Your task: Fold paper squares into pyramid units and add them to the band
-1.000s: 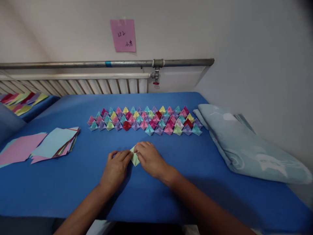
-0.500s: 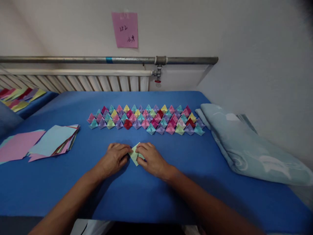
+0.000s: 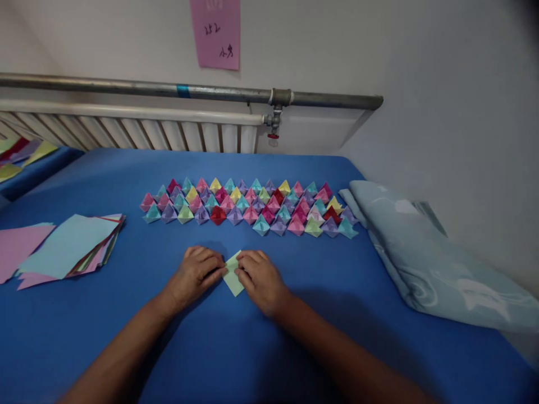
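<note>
A small folded pale green paper [image 3: 234,276] lies diamond-like on the blue surface [image 3: 219,348], between both hands. My left hand [image 3: 199,275] has its fingers curled together at the paper's left corner. On the right side, my right hand [image 3: 261,280] pinches the paper's edge between thumb and fingers. Beyond the hands stand rows of small folded paper pieces [image 3: 218,215] in red, pink, purple, teal, yellow and green.
Loose sheets, light blue [image 3: 69,244] and pink [image 3: 21,247], lie at the left. A folded pale teal blanket [image 3: 429,258] is at the right. Behind the surface are a radiator [image 3: 168,134], a metal pipe [image 3: 227,93] and a pink note [image 3: 217,33] on the wall.
The view has tilted down and shifted slightly. My right thumb has moved up the green paper, and more of its lower part shows. Both hands stay at the paper.
</note>
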Demonstrator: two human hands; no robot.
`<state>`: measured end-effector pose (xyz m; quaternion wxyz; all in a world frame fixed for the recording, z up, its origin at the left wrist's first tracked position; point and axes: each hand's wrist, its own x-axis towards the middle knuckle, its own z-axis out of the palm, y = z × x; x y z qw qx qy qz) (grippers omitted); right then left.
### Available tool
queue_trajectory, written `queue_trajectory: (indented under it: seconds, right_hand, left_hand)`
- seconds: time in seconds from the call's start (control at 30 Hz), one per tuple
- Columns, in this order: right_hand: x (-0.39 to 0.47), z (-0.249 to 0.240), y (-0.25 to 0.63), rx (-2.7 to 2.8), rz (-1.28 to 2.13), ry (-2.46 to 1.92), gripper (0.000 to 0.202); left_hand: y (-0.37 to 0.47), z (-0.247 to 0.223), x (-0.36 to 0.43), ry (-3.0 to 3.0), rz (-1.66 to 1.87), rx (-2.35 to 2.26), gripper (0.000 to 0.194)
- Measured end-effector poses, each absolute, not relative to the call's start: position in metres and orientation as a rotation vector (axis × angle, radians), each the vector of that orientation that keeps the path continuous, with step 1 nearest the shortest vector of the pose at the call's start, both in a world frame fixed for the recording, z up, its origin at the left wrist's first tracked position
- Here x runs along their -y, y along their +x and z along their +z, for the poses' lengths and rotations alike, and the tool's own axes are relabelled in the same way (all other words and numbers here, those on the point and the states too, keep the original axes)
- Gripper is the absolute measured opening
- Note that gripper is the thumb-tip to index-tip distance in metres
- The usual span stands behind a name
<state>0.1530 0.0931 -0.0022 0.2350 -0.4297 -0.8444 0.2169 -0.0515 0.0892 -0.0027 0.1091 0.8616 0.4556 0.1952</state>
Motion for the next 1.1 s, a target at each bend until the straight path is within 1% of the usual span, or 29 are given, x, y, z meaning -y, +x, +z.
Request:
queue_trajectory:
  seconds: [0.27, 0.4, 0.47, 0.6, 0.97, 1.1]
  right_hand:
    - [-0.091, -0.001, 0.153, 2.125, 0.702, -1.219, 0.014]
    - [-0.088, -0.002, 0.159, 2.042, 0.747, -1.130, 0.015]
    - [-0.086, -0.003, 0.162, 2.068, 0.729, -1.059, 0.013]
    - [-0.082, -0.005, 0.167, 2.179, 0.654, -0.981, 0.020]
    - [-0.082, 0.000, 0.164, 2.334, 0.629, -1.079, 0.026]
    - [-0.083, 0.000, 0.164, 2.352, 0.634, -1.076, 0.024]
  left_hand:
    - [-0.044, 0.001, -0.091, 2.406, 0.527, -1.462, 0.022]
    - [-0.041, 0.002, -0.093, 2.377, 0.511, -1.493, 0.023]
    - [-0.040, 0.001, -0.094, 2.378, 0.526, -1.493, 0.024]
    - [-0.040, -0.002, -0.096, 2.394, 0.568, -1.498, 0.025]
    - [-0.035, 0.001, -0.092, 2.366, 0.477, -1.626, 0.027]
    - [-0.035, 0.000, -0.091, 2.333, 0.446, -1.664, 0.027]
